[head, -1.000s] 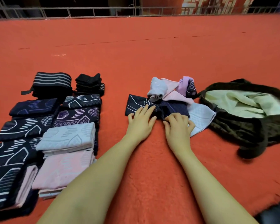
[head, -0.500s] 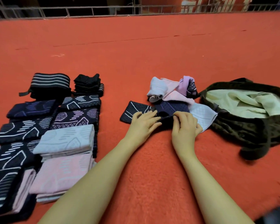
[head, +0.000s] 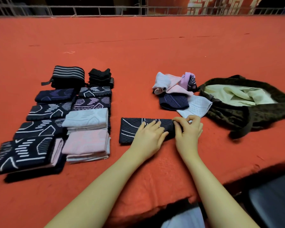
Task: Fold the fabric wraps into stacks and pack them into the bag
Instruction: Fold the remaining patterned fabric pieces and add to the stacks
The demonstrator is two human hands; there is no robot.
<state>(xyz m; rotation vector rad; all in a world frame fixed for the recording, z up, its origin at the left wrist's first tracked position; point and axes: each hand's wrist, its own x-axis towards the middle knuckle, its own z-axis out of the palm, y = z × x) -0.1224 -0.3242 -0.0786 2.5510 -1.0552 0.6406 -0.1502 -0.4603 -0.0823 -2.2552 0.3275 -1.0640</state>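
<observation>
A dark navy wrap (head: 132, 130) with white lines lies flat on the red cloth in front of me. My left hand (head: 148, 137) presses on its middle with straight fingers. My right hand (head: 187, 130) pinches the wrap's right end between thumb and fingers. Behind them sits a loose pile of unfolded wraps (head: 174, 94) in grey, pink, lilac and navy. The dark green bag (head: 247, 111) with a pale lining lies open at the right. Folded stacks (head: 85, 120) stand in two columns on the left.
The red-covered table (head: 138, 46) runs far back to a metal railing (head: 105, 10). Its front edge drops off near my right forearm, where a dark seat (head: 273, 198) shows. A striped black roll (head: 67, 74) and a black stack (head: 100, 76) stand behind the folded columns.
The navy wrap has been pulled out of the loose pile toward me and laid flat. Both hands came nearer with it, the left now flat on it, the right pinching its end.
</observation>
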